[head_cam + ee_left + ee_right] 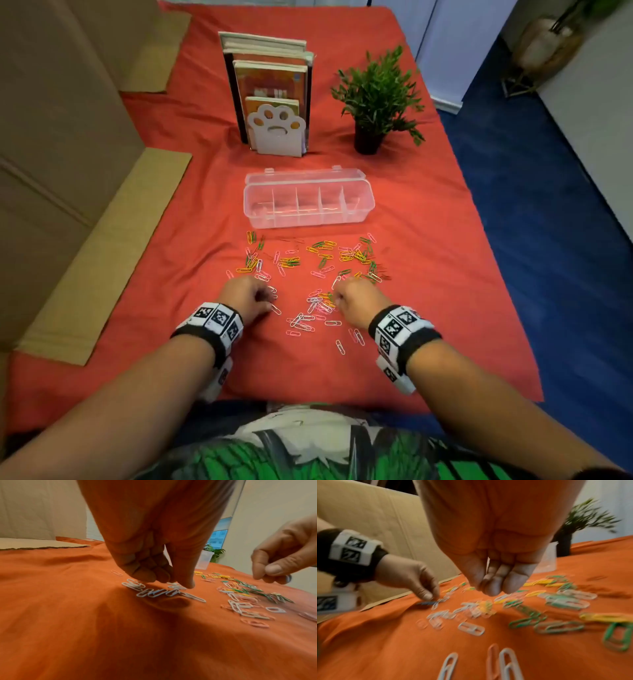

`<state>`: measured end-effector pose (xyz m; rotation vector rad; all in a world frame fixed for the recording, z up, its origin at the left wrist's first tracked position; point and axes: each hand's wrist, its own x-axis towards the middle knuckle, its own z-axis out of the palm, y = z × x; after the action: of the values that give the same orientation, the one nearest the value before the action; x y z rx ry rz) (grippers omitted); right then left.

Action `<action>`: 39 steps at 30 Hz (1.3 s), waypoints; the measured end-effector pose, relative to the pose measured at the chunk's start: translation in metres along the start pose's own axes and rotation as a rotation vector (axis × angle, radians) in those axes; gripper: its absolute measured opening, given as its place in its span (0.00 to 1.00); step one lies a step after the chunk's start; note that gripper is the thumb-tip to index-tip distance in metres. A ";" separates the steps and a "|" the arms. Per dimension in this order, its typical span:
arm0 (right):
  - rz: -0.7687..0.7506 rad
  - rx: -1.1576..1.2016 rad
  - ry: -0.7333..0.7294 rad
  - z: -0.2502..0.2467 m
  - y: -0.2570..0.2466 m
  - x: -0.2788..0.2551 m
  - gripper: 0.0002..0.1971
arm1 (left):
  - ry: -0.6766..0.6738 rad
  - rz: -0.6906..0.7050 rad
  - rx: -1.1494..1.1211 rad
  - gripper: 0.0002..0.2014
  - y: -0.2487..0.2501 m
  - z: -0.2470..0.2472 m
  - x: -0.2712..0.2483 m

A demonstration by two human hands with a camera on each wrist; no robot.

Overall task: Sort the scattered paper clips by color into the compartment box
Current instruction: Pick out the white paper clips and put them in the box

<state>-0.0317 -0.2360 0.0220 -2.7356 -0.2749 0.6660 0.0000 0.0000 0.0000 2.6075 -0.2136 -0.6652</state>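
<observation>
Clips white, pink, yellow, green; cloth probably red.

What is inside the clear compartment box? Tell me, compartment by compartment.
The compartment box lies open on the red cloth, split by four dividers. Through its clear walls the compartments mostly show cloth; faint pale shapes in the left ones might be clips or glare, too blurred to tell.

A red cloth covers the table. At its far side books stand upright behind a white paw-shaped bookend, with a small potted plant just to their right. Flattened cardboard lies along the left edge
</observation>
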 end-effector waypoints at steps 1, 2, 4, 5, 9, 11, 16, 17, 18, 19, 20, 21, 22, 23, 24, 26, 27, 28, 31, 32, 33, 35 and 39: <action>-0.012 -0.003 -0.028 0.008 -0.004 0.000 0.11 | -0.011 0.008 0.014 0.11 -0.002 0.004 0.000; -0.028 0.021 -0.022 0.014 -0.007 0.000 0.10 | 0.007 0.011 0.032 0.12 -0.002 0.005 -0.001; -0.085 0.012 -0.023 0.029 -0.018 -0.004 0.10 | 0.047 0.020 0.063 0.15 -0.003 0.011 -0.005; -0.115 -0.004 -0.012 0.035 -0.020 -0.003 0.11 | 0.062 0.029 0.074 0.15 -0.004 0.014 -0.006; -0.201 -0.071 0.079 0.051 -0.033 0.003 0.13 | 0.100 0.068 0.075 0.16 -0.006 0.020 -0.009; -0.203 -0.097 0.091 0.059 -0.040 0.006 0.14 | 0.111 0.084 0.061 0.14 -0.007 0.021 -0.009; -0.131 -0.105 0.105 0.066 -0.041 0.014 0.09 | 0.109 0.101 0.101 0.11 -0.008 0.021 -0.004; -0.108 -0.084 0.105 0.065 -0.038 0.018 0.08 | 0.104 0.104 0.105 0.11 -0.007 0.021 -0.003; -0.074 -0.048 0.098 0.062 -0.035 0.020 0.08 | 0.100 0.104 0.115 0.11 -0.006 0.020 -0.003; -0.040 0.005 0.094 0.059 -0.031 0.023 0.08 | 0.095 0.104 0.115 0.11 -0.006 0.019 -0.002; 0.005 0.065 0.090 0.055 -0.028 0.025 0.08 | 0.094 0.109 0.108 0.11 -0.007 0.019 0.000; 0.047 0.125 0.090 0.051 -0.024 0.027 0.08 | 0.091 0.107 0.096 0.11 -0.008 0.020 0.001; 0.094 0.182 0.093 0.047 -0.021 0.028 0.07 | 0.088 0.095 0.081 0.11 -0.009 0.019 0.003; 0.145 0.256 0.110 0.043 -0.018 0.029 0.06 | 0.097 0.078 0.061 0.11 -0.009 0.018 0.004; 0.195 0.347 0.125 0.039 -0.015 0.029 0.05 | 0.109 0.054 0.035 0.11 -0.008 0.017 0.005; 0.250 0.525 0.125 0.033 -0.011 0.027 0.09 | 0.141 0.018 -0.057 0.10 -0.004 0.014 0.006; 0.268 0.598 0.107 0.031 -0.009 0.026 0.10 | 0.156 0.001 -0.115 0.09 -0.003 0.013 0.008; 0.291 0.660 0.081 0.028 -0.007 0.026 0.12 | 0.167 -0.026 -0.177 0.08 -0.002 0.012 0.008; 0.384 0.943 0.018 0.020 -0.004 0.026 0.15 | 0.164 -0.136 -0.400 0.06 -0.004 0.013 0.010; 0.409 1.059 -0.012 0.016 -0.005 0.025 0.14 | 0.151 -0.166 -0.456 0.10 -0.004 0.013 0.010; 0.422 1.160 -0.041 0.013 -0.005 0.024 0.14 | 0.143 -0.194 -0.513 0.14 -0.004 0.014 0.010; 0.427 1.262 -0.092 0.008 -0.005 0.023 0.11 | 0.139 -0.256 -0.639 0.19 -0.003 0.015 0.009; 0.297 0.742 -0.078 0.009 -0.002 0.031 0.09 | 0.143 -0.289 -0.694 0.17 0.001 0.015 0.010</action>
<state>-0.0089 -0.2238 0.0021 -2.0462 0.3155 0.7596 0.0020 -0.0089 -0.0155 2.0070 0.3826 -0.5194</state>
